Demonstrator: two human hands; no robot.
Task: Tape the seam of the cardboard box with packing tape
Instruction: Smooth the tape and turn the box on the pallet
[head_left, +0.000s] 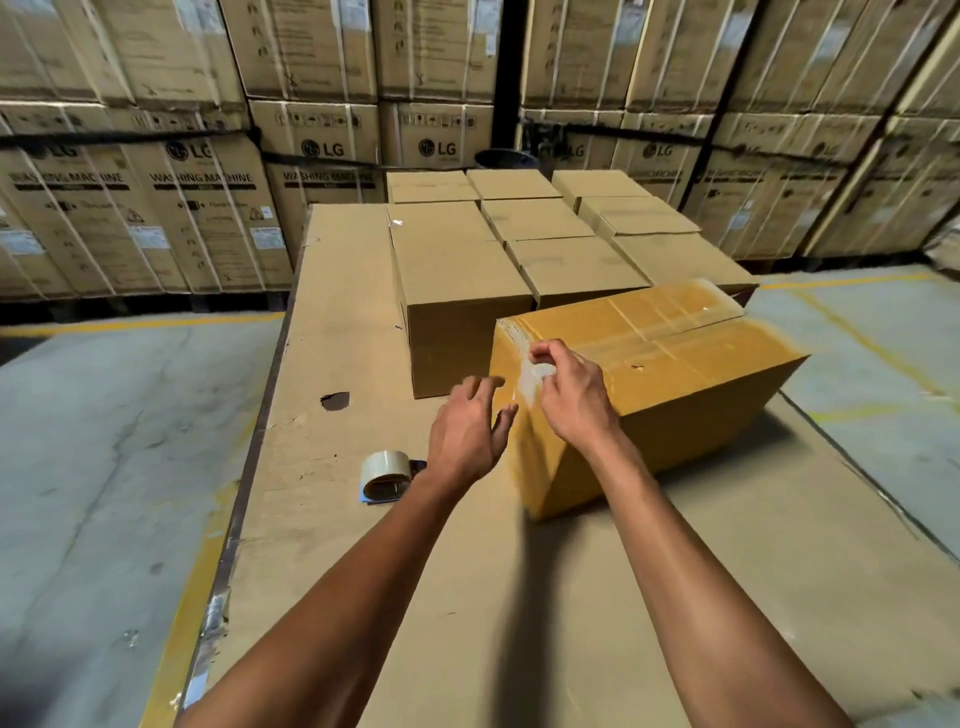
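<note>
Cardboard box (675, 358) shut; right hand (566, 395) pinches tape end (537, 376).

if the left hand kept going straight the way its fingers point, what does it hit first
Most likely the near end face of the taped cardboard box. The left hand is open, fingers aimed up and right at that face, almost touching; depth is hard to judge.

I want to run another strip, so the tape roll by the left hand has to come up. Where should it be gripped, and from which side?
The tape roll lies on the cardboard work surface, on a dispenser whose dark part sticks out toward the left hand. Probably best to come from above and from the right with that hand and close on the dark part; its exact shape is hidden.
</note>
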